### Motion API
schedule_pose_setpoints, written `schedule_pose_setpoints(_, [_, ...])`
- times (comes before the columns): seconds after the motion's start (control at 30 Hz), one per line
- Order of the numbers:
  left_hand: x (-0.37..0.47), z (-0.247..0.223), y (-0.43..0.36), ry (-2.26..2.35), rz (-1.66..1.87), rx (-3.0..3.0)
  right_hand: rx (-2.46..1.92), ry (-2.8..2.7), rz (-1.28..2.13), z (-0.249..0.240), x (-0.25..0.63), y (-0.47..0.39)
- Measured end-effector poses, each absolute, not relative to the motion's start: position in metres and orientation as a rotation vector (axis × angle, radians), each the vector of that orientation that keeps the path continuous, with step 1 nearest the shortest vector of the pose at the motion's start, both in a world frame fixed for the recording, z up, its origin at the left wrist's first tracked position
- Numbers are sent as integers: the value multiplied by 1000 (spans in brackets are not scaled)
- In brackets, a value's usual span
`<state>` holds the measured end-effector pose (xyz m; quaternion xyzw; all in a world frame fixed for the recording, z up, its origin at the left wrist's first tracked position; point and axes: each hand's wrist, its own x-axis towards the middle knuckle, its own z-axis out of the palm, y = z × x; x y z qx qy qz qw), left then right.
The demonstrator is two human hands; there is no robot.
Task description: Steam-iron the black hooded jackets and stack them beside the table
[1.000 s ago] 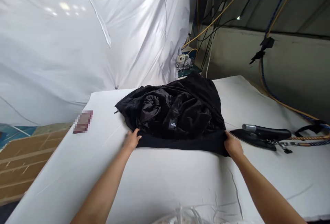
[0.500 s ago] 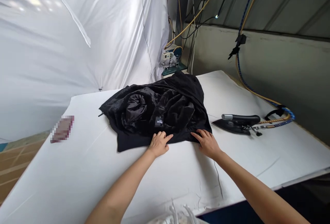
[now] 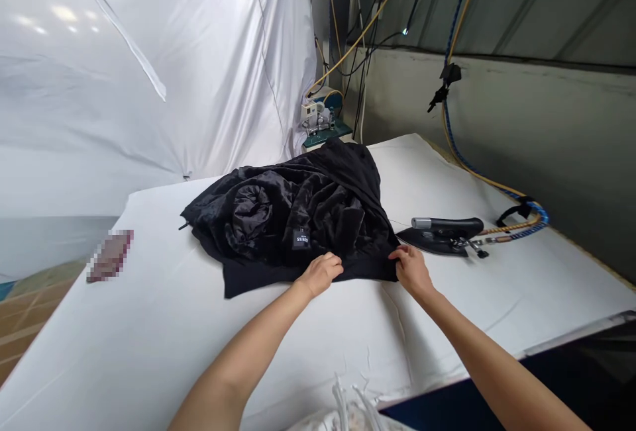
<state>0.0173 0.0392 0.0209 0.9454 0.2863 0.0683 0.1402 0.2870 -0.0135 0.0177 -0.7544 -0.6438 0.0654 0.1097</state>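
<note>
A black plush-lined garment point(image 3: 328, 212) lies spread on the white tabletop, its lining facing up. A small dark label point(image 3: 301, 239) with pale lettering is sewn near its front band. My left hand point(image 3: 320, 275) rests at that band just right of the label, fingers curled together over the cloth. At the garment's front right corner, my right hand point(image 3: 412, 269) pinches the edge between thumb and fingers. Just beyond my right hand, a black iron point(image 3: 442, 235) with a dark handle lies on the table, close to the garment's right edge.
Blue and yellow hoses point(image 3: 529, 216) run from the iron up along the wall. A blurred reddish item point(image 3: 110, 256) lies at the table's left edge. White sheeting point(image 3: 199, 73) hangs behind, and a green-based machine point(image 3: 322, 123) stands past the far edge.
My right hand has gone from lying spread on the band to pinching its right corner. My left hand has shifted right along the band and its fingers have curled in.
</note>
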Motion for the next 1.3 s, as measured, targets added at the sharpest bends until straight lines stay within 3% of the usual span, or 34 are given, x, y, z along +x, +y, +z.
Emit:
schedule_pose_setpoints(0.13, [48,6,44,921,368,2699,-2615,-1557,330,38,281,2])
schedule_pose_setpoints(0.23, [60,2,40,1116,379,2651,-2642,-1693,457,39,281,1])
schedule_pose_setpoints(0.63, [77,6,40,1317,297,2453,-2757,-1537,406,37,288,1])
schedule_pose_setpoints(0.87, [79,3,41,1325,343,2474,-2327,-1984,-194,115,364,31])
schedule_pose_setpoints(1.07, [78,3,40,1321,374,2502,-2529,-2313,665,115,432,80])
schedule_pose_setpoints(1.3, [75,-1,40,1297,432,2475,-2647,-1923,492,153,416,58])
